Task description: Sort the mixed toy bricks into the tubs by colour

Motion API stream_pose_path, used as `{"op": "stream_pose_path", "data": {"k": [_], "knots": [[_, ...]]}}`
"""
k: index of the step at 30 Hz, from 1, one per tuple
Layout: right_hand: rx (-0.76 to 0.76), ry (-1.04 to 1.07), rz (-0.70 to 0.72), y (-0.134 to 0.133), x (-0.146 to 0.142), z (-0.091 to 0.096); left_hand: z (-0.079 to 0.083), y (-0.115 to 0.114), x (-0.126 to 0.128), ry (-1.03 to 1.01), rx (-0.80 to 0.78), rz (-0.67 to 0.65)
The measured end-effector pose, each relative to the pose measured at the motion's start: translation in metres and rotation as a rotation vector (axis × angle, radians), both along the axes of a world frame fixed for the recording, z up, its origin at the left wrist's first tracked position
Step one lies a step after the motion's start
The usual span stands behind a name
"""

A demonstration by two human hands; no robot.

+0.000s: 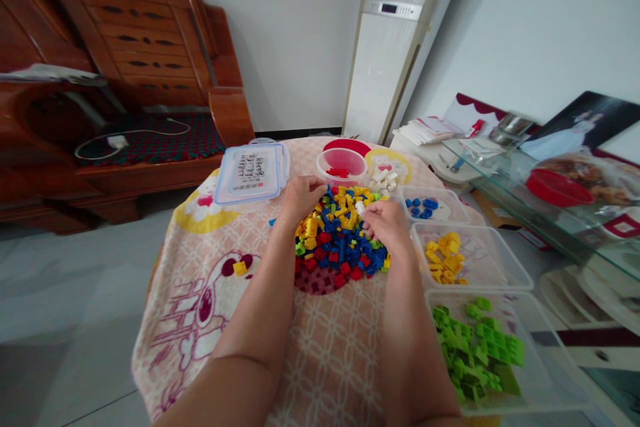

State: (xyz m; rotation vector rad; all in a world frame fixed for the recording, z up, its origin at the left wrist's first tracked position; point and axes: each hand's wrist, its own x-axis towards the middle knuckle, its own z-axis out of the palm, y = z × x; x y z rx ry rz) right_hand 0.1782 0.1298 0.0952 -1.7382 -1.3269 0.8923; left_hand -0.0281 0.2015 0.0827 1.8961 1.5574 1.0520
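Observation:
A mixed pile of toy building bricks [340,244] in blue, yellow, red and green lies between my hands. My right hand [387,222], at the pile's right side, pinches a white brick [360,208]. Over the pile's far left edge, my left hand [303,199] has its fingertips pressed together. A bit of blue shows at those fingertips, but I cannot tell if it is held. Just behind the pile are a round tub [342,159] with red bricks inside and a small heap of white bricks [384,180].
Clear boxes along the right hold blue bricks [423,208], yellow bricks [446,259] and green bricks [480,347]. A blue-rimmed lid [249,174] lies at the far left. One yellow brick [240,268] sits apart on the patterned tablecloth [330,360]. A glass shelf [550,227] stands at right.

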Motion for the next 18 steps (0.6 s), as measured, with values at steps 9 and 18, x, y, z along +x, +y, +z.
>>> {"op": "stream_pose_path", "data": {"k": [9, 18], "knots": [[0.537, 0.554, -0.495, 0.041, 0.015, -0.023, -0.002, 0.001, -0.002, -0.013, 0.003, 0.007], [0.293, 0.081, -0.285, 0.016, 0.019, -0.012, -0.001, 0.0, -0.001, 0.003, 0.005, 0.0]]}}
